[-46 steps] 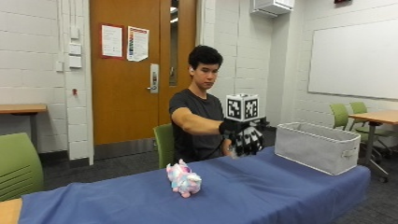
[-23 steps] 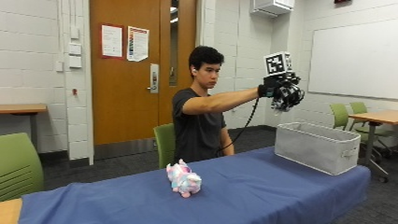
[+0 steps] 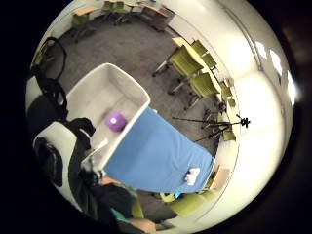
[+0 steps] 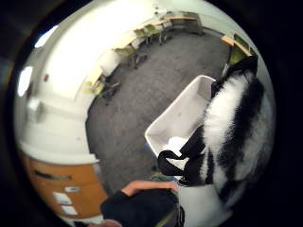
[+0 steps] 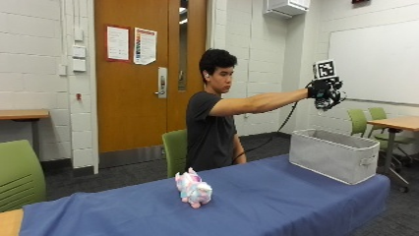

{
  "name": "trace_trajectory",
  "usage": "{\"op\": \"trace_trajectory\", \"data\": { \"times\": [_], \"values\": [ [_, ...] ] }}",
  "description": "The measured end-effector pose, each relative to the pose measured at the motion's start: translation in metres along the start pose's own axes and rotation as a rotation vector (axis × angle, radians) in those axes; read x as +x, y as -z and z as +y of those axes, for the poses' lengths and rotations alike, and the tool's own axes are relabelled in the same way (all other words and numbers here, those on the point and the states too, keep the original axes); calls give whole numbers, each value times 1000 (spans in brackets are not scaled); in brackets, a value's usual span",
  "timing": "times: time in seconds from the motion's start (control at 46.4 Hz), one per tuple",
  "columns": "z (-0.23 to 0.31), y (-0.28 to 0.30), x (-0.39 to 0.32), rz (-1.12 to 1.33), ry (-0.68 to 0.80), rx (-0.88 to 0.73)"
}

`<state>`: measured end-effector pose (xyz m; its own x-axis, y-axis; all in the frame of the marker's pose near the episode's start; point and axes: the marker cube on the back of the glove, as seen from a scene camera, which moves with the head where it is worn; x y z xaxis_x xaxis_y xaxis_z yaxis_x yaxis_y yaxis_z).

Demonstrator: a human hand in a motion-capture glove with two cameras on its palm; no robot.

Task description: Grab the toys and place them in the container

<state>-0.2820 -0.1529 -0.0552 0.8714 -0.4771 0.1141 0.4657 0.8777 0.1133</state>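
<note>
The gloved right hand (image 5: 325,93) hung high over the grey fabric bin (image 5: 334,155), fingers clamped on a black-and-white plush (image 4: 232,127), while the pink plush unicorn (image 5: 193,187) sat mid-table looking soft and light, probably easiest grabbed round the body.

You see: 1 grey container (image 5: 334,155) | 1 pink plush toy (image 5: 193,187) on the 1 blue-covered table (image 5: 262,201) | 1 purple toy (image 3: 116,121) in the container | 1 black-and-white striped toy (image 4: 232,127) close by your palm
</note>
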Motion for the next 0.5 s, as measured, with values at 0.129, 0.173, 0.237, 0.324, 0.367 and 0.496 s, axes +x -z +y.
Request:
{"op": "trace_trajectory", "data": {
  "times": [0.129,0.173,0.237,0.324,0.367,0.496],
  "values": [
    [-2,-15,12,-47,47,-12],
    [0,-19,7,-64,146,3],
    [0,-27,8,-34,129,-5],
    [-1,-40,14,-10,5,-84],
    [1,-43,21,14,-22,-92],
    [10,-40,32,-13,14,-73]
  ]
}}
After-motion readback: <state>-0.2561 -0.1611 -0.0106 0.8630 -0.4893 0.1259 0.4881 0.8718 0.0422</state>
